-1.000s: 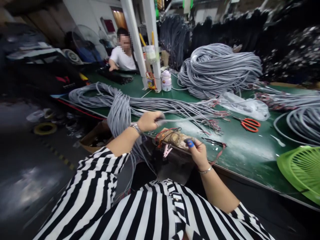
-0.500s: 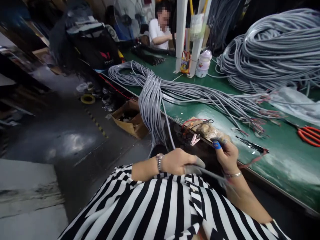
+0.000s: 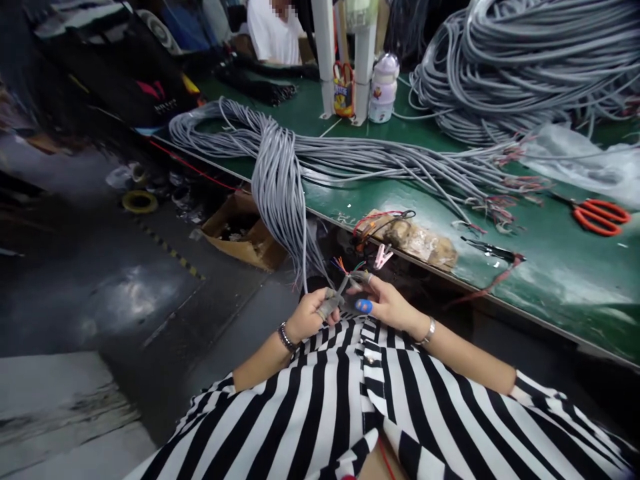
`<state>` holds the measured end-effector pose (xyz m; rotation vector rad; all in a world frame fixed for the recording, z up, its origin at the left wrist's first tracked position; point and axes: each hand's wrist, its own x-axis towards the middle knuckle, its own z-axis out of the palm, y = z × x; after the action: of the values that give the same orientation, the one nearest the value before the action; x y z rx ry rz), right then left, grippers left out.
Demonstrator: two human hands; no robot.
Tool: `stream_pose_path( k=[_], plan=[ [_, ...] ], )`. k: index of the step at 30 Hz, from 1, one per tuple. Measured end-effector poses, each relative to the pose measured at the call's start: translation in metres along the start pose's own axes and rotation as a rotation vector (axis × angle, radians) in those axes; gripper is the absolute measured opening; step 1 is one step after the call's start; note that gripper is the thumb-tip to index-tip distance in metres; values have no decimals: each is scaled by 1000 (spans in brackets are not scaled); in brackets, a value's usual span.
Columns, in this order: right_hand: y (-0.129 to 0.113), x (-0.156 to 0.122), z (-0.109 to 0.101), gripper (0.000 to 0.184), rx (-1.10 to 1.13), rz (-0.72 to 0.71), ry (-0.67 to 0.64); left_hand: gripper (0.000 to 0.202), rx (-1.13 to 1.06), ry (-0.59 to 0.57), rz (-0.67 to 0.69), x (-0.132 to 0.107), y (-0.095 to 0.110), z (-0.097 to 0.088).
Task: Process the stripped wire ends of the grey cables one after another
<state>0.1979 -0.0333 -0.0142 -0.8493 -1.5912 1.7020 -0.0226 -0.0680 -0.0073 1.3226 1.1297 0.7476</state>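
My left hand [image 3: 313, 315], with grey finger covers, is closed on a grey cable [image 3: 343, 285] just in front of my striped shirt. The cable's stripped end points up and fans out into thin coloured wires [image 3: 341, 265], orange, blue and green among them. My right hand [image 3: 393, 305] is at the cable's other side, its covered index fingertip beside the wires. Its thumb, wrapped in blue tape, stands apart from that finger. Behind my hands, a bundle of grey cables [image 3: 277, 177] hangs over the edge of the green table [image 3: 325, 200].
Red-handled scissors [image 3: 600, 215] and black pliers [image 3: 493, 251] lie on the table's right. A taped block [image 3: 420, 245] and pink clip [image 3: 383, 257] sit at the edge. A large cable coil [image 3: 525, 73] stands behind; a cardboard box [image 3: 245, 230] is below. A person in white sits opposite.
My right hand has moved left and down from the table edge to the cable end. My left hand has shifted left, and the cable's coloured wires now point upward. The view has tilted down.
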Motion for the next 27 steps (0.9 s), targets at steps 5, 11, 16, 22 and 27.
stream_pose_path(
  k=[5, 11, 16, 22, 27],
  plan=[
    [-6, 5, 2, 71, 41, -40, 93, 25, 45, 17, -8, 4, -7, 4],
    [-8, 3, 3, 74, 101, -61, 133, 20, 83, -27, -43, 6, -10, 5],
    [-17, 8, 2, 60, 262, -44, 11, 27, 111, -104, -23, 7, -11, 3],
    [-18, 11, -1, 37, -226, -151, 152, 27, 109, -96, -20, 7, -16, 2],
    [-16, 5, -7, 35, -555, -246, 272, 35, 65, -101, -31, 11, -14, 4]
  ],
)
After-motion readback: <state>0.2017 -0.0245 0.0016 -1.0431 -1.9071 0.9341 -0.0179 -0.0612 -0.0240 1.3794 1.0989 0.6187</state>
